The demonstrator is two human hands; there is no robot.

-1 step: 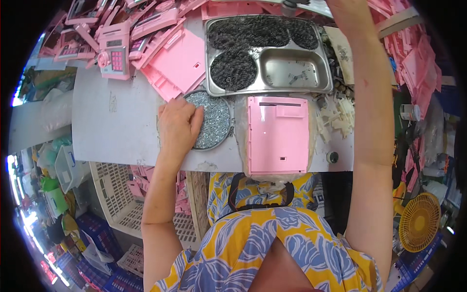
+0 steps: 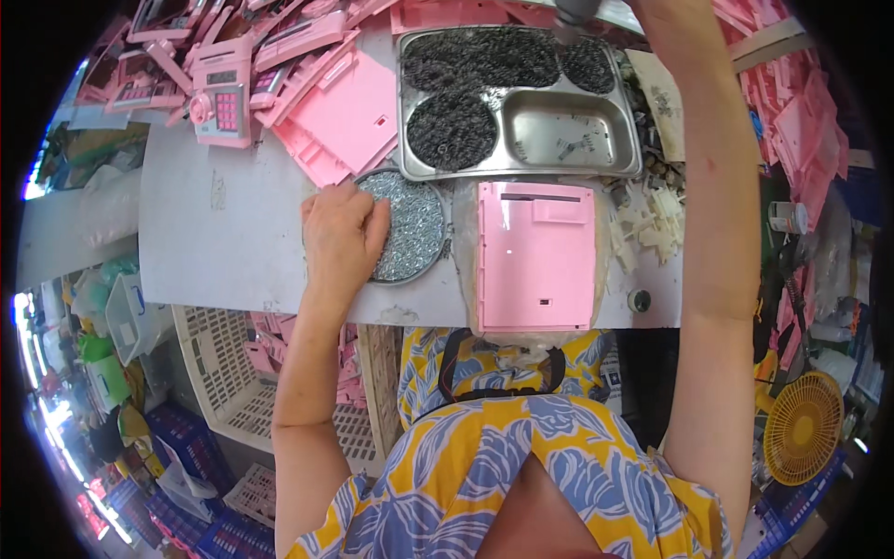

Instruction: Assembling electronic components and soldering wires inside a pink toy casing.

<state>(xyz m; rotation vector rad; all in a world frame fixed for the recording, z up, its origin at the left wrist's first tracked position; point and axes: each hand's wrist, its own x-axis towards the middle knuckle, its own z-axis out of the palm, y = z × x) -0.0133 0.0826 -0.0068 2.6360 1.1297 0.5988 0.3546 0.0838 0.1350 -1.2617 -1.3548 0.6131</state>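
Steadying the pink panel (image 2: 535, 256) matters first: it lies on a plastic-wrapped pad (image 2: 467, 252) at the table's (image 2: 233, 252) near edge, so check it sits level before pressing. Your left hand (image 2: 343, 222) rests at the left rim of the round dish (image 2: 402, 282), fingers curled; I cannot tell whether they pinch any of the small silver pieces (image 2: 410, 228). Pick few at once, lest they scatter. Beyond is the metal tray (image 2: 531, 116) with small dark pieces (image 2: 451, 129); avoid knocking it. Farthest, your right hand (image 2: 666, 14) is cut off near a dark tool (image 2: 577, 14); its opening and grip cannot be told.
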